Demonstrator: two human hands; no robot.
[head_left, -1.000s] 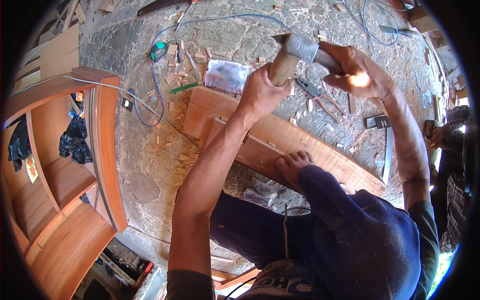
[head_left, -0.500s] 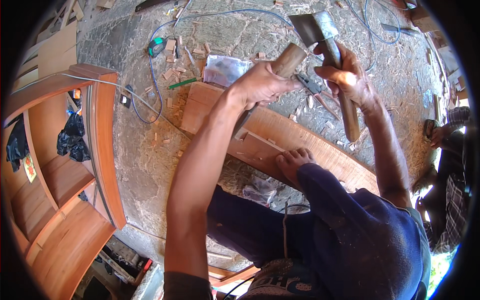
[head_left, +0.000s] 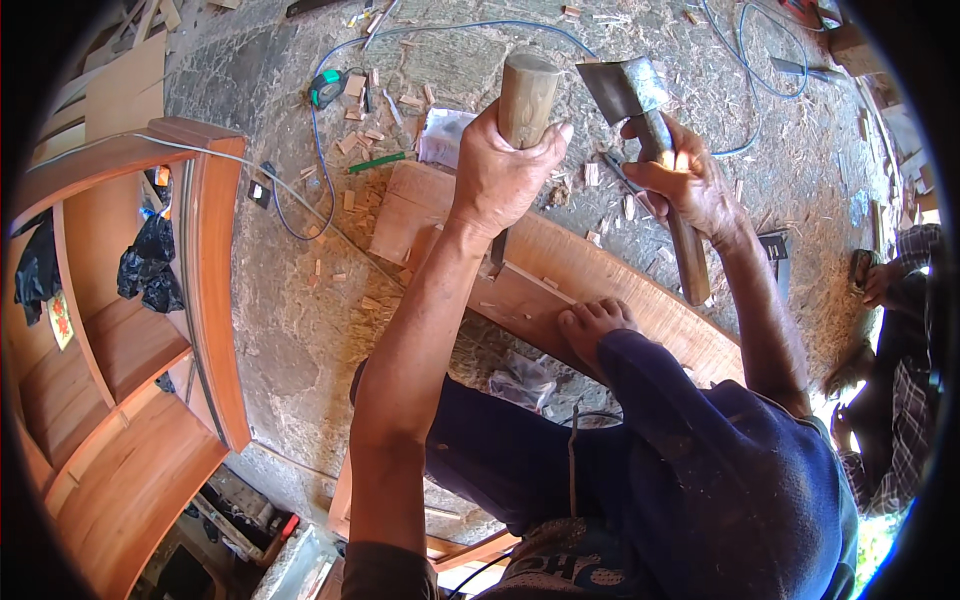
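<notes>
My left hand [head_left: 500, 180] is wrapped round the thick wooden handle of a chisel [head_left: 530, 95], held upright. Below my fist a short stretch of its dark blade shows, its tip over the reddish wooden board [head_left: 610, 290]. My right hand [head_left: 690, 185] grips a hatchet [head_left: 622, 88] by its wooden handle, with the broad metal head raised just right of the chisel's top, apart from it. My bare foot [head_left: 597, 325] presses on the board, next to a cut edge in the wood.
A wooden cabinet frame [head_left: 215, 290] stands at the left. On the chip-strewn floor lie a green tape measure [head_left: 326, 88], a green pencil [head_left: 376, 162], a blue cable [head_left: 318, 150] and a plastic packet [head_left: 443, 135]. Another person [head_left: 905, 370] is at the right edge.
My left hand has turned the chisel from slanted to upright, its handle top moving left and up. The hatchet stays raised in my right hand, its handle end slightly lower.
</notes>
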